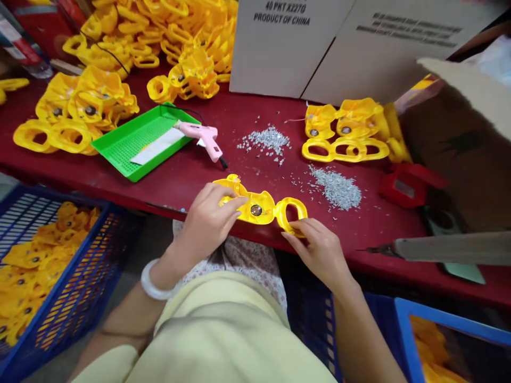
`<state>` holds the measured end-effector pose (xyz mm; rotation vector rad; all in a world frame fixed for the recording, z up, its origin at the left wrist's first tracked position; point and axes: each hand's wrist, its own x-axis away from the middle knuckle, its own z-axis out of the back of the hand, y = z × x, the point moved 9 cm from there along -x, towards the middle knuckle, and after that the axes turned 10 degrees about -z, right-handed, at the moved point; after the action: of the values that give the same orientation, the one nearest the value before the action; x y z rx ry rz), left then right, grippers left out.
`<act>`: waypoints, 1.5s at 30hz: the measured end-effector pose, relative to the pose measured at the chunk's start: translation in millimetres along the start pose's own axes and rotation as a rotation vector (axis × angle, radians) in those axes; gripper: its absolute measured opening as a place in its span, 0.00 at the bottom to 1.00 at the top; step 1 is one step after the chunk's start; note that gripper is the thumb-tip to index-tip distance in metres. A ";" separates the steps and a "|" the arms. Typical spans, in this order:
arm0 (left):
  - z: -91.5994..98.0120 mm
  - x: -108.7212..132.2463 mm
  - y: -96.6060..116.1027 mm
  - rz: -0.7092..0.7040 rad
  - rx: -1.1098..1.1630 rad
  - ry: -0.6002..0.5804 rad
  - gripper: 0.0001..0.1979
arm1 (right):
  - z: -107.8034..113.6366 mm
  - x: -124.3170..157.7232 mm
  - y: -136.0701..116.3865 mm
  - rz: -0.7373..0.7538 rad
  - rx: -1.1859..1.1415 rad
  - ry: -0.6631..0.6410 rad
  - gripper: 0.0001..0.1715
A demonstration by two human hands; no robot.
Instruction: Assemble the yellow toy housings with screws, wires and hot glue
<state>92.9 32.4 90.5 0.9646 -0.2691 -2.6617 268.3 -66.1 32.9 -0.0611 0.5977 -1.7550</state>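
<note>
A yellow plastic housing (266, 203), open side up, lies across the front edge of the table in front of me. It has a hollow body with a round metal-looking disc (256, 210) set in it and an oval ring (282, 214) at its right end. My left hand (209, 221) is closed on the housing's left part, its fingers and thumb covering some of it. At the other end, my right hand (319, 250) pinches the lower edge of the oval ring between thumb and fingers.
Behind the housing are a pink glue gun (203, 135) on a green tray (138, 171) and two piles of small metal pieces (269, 139), (339, 189). Similar yellow housings (355, 125) stand around. A screwdriver-like tool (447, 248) juts in from the right. A blue crate (88, 287) sits lower left.
</note>
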 end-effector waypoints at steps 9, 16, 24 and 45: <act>-69.1 -32.5 9.7 -0.117 -0.103 -0.299 0.12 | 13.8 -3.6 1.9 -0.062 0.013 0.024 0.15; -37.7 -20.9 -12.0 0.184 0.160 -0.055 0.07 | 8.6 -32.0 -31.3 -0.057 -0.248 0.075 0.13; -23.1 -10.5 -21.4 0.266 0.487 0.039 0.05 | -14.2 -52.5 -35.3 -0.153 -0.566 -0.054 0.14; -26.3 -5.9 4.5 -0.019 -0.150 -0.089 0.07 | -19.7 -48.7 -41.1 0.046 -0.106 0.041 0.07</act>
<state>115.3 28.2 75.2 0.8079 -0.0779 -2.7009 238.3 -8.0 46.4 -0.0848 0.7173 -1.6830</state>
